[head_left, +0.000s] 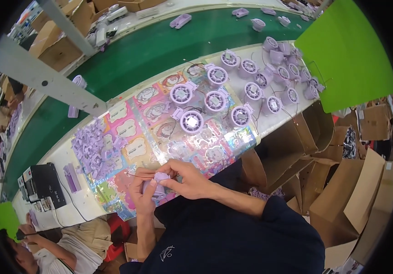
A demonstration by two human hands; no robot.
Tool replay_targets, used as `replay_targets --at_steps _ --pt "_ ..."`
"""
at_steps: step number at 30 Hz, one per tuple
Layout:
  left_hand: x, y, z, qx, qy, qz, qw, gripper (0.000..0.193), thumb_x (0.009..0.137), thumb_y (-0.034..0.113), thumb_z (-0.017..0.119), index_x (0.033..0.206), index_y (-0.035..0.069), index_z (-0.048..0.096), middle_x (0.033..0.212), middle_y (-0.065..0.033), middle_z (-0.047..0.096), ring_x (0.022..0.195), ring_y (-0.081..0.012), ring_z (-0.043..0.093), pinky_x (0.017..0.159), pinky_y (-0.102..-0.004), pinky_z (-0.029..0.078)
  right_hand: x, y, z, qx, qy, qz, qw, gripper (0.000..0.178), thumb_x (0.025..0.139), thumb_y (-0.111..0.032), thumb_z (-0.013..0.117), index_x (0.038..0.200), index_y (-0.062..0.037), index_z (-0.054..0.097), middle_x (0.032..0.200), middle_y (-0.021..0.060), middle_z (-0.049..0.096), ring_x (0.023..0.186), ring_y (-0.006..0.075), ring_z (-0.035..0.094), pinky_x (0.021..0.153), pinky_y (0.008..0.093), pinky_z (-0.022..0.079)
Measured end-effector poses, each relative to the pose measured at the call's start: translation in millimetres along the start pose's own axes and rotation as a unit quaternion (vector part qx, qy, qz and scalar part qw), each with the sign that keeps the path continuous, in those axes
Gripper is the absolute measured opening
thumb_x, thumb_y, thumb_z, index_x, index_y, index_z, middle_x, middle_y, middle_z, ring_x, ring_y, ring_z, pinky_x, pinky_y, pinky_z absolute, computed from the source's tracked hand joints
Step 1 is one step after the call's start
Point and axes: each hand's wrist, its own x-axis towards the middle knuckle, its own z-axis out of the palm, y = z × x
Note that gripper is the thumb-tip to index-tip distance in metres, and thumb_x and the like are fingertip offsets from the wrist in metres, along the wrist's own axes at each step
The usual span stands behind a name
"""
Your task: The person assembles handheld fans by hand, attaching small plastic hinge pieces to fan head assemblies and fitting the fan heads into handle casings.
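At the table's near edge both my hands are closed round a lilac plastic fan housing [159,192]. My left hand [144,185] steadies it from the left, with the thumb along its side. The fingers and thumb of my right hand [189,180] pinch a small lilac piece [161,176] at its top. A thin dark reddish wire [135,175] sticks out to the left past my left fingers. My fingers cover much of the housing, and I cannot tell whether the small piece is seated on it.
Several round lilac fan housings [192,121] with wires stand ahead and to the right. A pile of small lilac parts [93,148] lies left. Beyond runs a green conveyor belt [146,41]. A black box [46,182], a co-worker [68,246] and cardboard boxes [342,205] flank me.
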Motion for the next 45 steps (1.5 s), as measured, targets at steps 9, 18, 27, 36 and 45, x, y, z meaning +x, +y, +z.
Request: replay_targets --at_steps 9,18,27,36,45 --pt "-5.2 28.9 -9.5 0.211 0.010 0.120 0.970 0.027 0.088 0.013 0.070 0.111 -0.001 0.067 0.115 -0.0150 0.066 0.108 -0.0273 0.060 0.100 -0.0379 0.042 -0.8 -52.6 -84.9 -0.096 0.233 -0.118 0.960 0.024 0.094 -0.013 0.067 0.114 -0.0009 0.064 0.098 0.0066 0.065 0.089 0.0156 0.063 0.077 0.0297 0.051" --pt "-23.7 -7.1 -85.7 0.533 0.243 0.166 0.793 0.007 0.084 0.006 0.074 0.089 0.002 0.070 0.071 -0.0110 0.062 0.065 -0.0271 0.058 0.061 -0.0384 0.046 65.6 -67.1 -405.1 -0.517 0.532 -0.160 0.651 0.031 0.100 -0.030 0.062 0.117 -0.0055 0.071 0.097 0.0127 0.072 0.086 0.0216 0.067 0.079 0.0341 0.052" --pt "-29.9 -13.6 -104.5 0.446 0.408 0.191 0.773 0.010 0.080 -0.001 0.069 0.088 0.003 0.065 0.083 -0.0115 0.061 0.079 -0.0301 0.058 0.072 -0.0398 0.046 55.9 -27.8 -585.4 -0.701 0.345 0.126 0.611 0.045 0.091 -0.040 0.060 0.108 -0.0005 0.073 0.099 0.0228 0.074 0.098 0.0399 0.070 0.090 0.0474 0.053" --pt "-42.1 10.4 -169.0 0.526 0.539 0.057 0.655 0.030 0.081 0.016 0.076 0.108 0.002 0.071 0.102 -0.0124 0.062 0.092 -0.0291 0.056 0.087 -0.0408 0.045 66.9 -96.5 -437.5 -0.678 0.392 0.013 0.622 0.038 0.094 -0.034 0.062 0.110 -0.0012 0.071 0.106 0.0174 0.073 0.100 0.0334 0.070 0.087 0.0425 0.053" --pt "-32.3 -4.3 -191.3 0.516 0.517 0.058 0.681 0.019 0.083 0.017 0.075 0.097 0.004 0.074 0.083 -0.0078 0.064 0.075 -0.0244 0.056 0.072 -0.0396 0.047 47.0 -98.4 -200.3 -0.566 0.439 -0.288 0.635 0.010 0.088 -0.006 0.074 0.096 0.0003 0.073 0.092 0.0107 0.071 0.083 0.0270 0.065 0.082 0.0397 0.051"
